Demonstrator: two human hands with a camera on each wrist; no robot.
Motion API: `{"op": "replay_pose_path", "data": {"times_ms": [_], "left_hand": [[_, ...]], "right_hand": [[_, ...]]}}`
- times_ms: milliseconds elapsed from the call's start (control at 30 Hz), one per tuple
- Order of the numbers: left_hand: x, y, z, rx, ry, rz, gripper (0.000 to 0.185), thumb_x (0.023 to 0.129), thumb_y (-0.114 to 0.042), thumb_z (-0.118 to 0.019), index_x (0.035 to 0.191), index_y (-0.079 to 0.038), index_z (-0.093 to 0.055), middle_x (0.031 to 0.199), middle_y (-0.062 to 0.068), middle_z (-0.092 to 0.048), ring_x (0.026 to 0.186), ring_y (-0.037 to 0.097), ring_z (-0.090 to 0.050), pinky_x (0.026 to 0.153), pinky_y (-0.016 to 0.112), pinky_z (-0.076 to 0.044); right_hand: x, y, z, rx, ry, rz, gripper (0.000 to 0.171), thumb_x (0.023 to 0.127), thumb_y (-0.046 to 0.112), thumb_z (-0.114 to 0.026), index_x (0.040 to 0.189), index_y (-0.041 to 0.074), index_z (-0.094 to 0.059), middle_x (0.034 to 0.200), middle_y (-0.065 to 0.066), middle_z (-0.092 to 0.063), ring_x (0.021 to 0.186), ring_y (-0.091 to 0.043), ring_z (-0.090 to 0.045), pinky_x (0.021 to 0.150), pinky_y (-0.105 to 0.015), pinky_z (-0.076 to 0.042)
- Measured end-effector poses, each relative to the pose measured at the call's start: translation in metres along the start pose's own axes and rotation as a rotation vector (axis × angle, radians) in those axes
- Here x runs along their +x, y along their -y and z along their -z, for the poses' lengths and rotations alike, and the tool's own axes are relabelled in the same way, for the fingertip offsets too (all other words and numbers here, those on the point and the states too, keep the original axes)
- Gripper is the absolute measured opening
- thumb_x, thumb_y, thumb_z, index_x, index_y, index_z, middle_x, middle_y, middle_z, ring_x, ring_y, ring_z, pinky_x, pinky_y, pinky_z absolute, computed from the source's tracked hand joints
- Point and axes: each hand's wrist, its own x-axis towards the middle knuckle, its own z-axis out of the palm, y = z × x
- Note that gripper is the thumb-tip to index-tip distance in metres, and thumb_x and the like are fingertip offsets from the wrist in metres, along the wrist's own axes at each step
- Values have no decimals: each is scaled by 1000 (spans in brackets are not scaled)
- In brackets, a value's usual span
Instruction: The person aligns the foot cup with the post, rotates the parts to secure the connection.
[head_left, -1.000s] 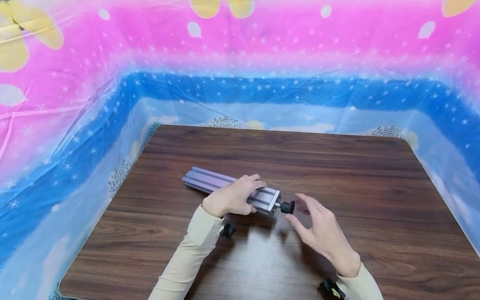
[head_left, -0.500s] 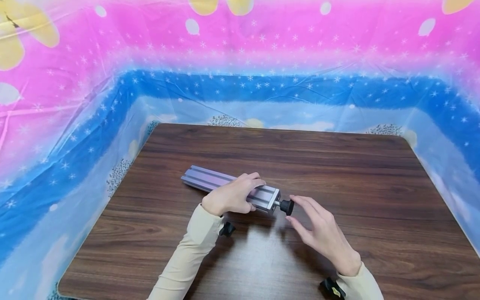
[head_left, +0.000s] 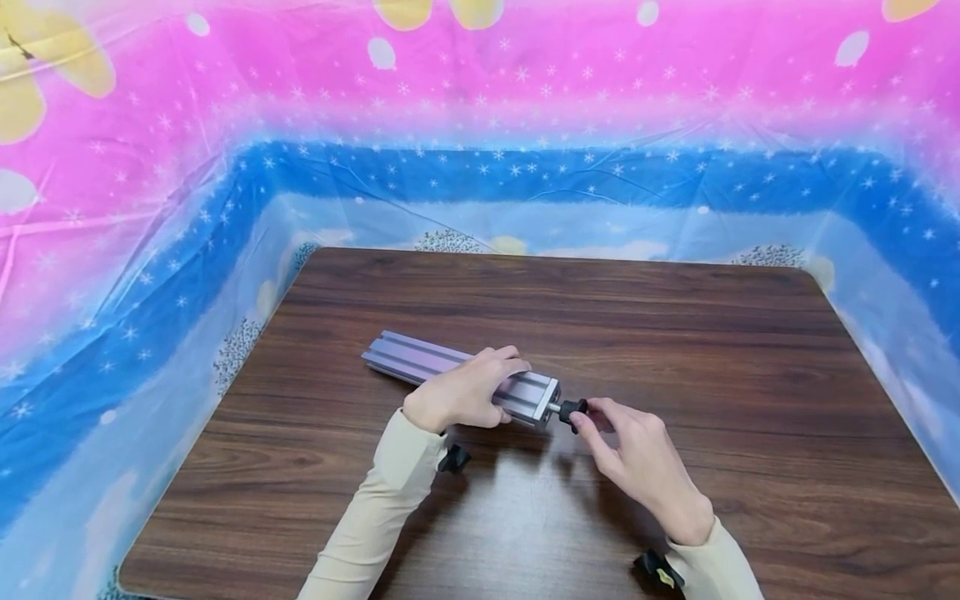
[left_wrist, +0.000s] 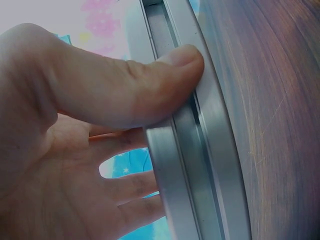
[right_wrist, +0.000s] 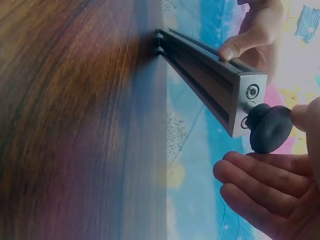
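A silver aluminium profile (head_left: 420,357) with long slots lies slantwise, its near end raised off the table in the right wrist view. My left hand (head_left: 468,390) grips it from above near that end; in the left wrist view the thumb (left_wrist: 170,85) presses on the slotted side. From the end plate (right_wrist: 248,106), which has two socket screws, a threaded stem carries a round black foot (right_wrist: 271,129). My right hand (head_left: 637,454) pinches the rim of this foot between thumb and forefinger, while its other fingers (right_wrist: 265,185) stay extended beside it.
The brown wood-grain table (head_left: 750,358) spreads around both hands. A pink and blue patterned cloth (head_left: 480,175) hangs behind and along its sides. Black camera mounts sit at the left wrist (head_left: 454,459) and the right wrist (head_left: 658,572).
My right thumb and fingers have closed in from either side of the black foot and now pinch it. The left hand and the profile hold their place.
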Motion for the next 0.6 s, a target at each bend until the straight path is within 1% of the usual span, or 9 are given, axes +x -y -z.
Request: {"op": "replay_pose_path", "data": {"times_ms": [100, 200, 267, 333, 367, 433, 467, 533, 600], "left_hand": [[0, 0, 0, -5, -1, -1, 62, 75, -6, -81, 133, -4, -61, 114, 5, -56, 101, 22, -51, 91, 37, -47], [0, 0, 0, -14, -2, 1, 62, 75, -6, -81, 133, -4, -61, 115, 5, -57, 103, 23, -51, 92, 38, -47], [-1, 0, 1, -16, -1, 4, 62, 75, -7, -81, 133, -4, -61, 115, 5, -57, 103, 23, -52, 92, 38, -47], [-1, -1, 2, -19, 0, 6, 62, 75, -7, -81, 134, -4, -60, 113, 5, -57, 103, 23, -51, 92, 38, -47], [-1, -1, 2, -18, 0, 7, 62, 75, -7, -81, 133, -4, -60, 112, 5, -56, 102, 22, -51, 92, 38, -47], [-1, -1, 3, -17, 1, 4, 61, 75, -7, -81, 133, -4, -60, 110, 5, -56, 101, 22, -51, 91, 38, -47], [-1, -1, 3, -16, 2, 2, 61, 75, -7, -81, 133, -4, -60, 109, 5, -56, 101, 22, -51, 91, 38, -47], [-1, -1, 3, -16, 3, 2, 61, 75, -7, -81, 133, -4, -60, 107, 5, -55, 100, 22, -50, 91, 37, -46], [-1, 0, 3, -15, 3, 0, 61, 75, -7, -80, 132, -4, -61, 106, 4, -55, 99, 22, -50, 90, 37, -46]], "right_hand": [[-2, 0, 0, -17, 7, -24, 17, 92, 17, -73, 104, 5, -72, 85, 0, -76, 77, -9, -73, 67, -31, -59], [-5, -2, 1, -14, -1, -6, 31, 90, 20, -75, 114, 2, -70, 94, -4, -76, 85, -15, -74, 75, -33, -58], [-6, -3, 2, 5, -6, 34, 45, 91, 28, -75, 125, 1, -65, 105, -7, -75, 95, -19, -73, 84, -30, -56], [-6, -4, 2, 44, -21, 100, 55, 93, 36, -72, 134, 0, -60, 118, -11, -71, 105, -24, -70, 95, -24, -51], [-6, -3, 2, 59, -24, 131, 58, 95, 39, -70, 137, 0, -58, 123, -12, -69, 110, -25, -68, 100, -21, -48], [-5, -3, 2, 90, -41, 193, 59, 98, 41, -63, 140, 0, -56, 131, -14, -65, 116, -27, -65, 108, -17, -41], [-4, -3, 2, 105, -51, 220, 57, 99, 39, -62, 140, 0, -57, 133, -15, -64, 118, -28, -65, 110, -16, -38], [-3, -3, 2, 112, -67, 260, 51, 99, 30, -66, 138, -1, -58, 135, -16, -63, 121, -28, -64, 111, -17, -37], [-2, -3, 2, 110, -67, 278, 48, 93, 15, -72, 136, 0, -60, 136, -16, -64, 121, -28, -64, 111, -16, -38]]}}
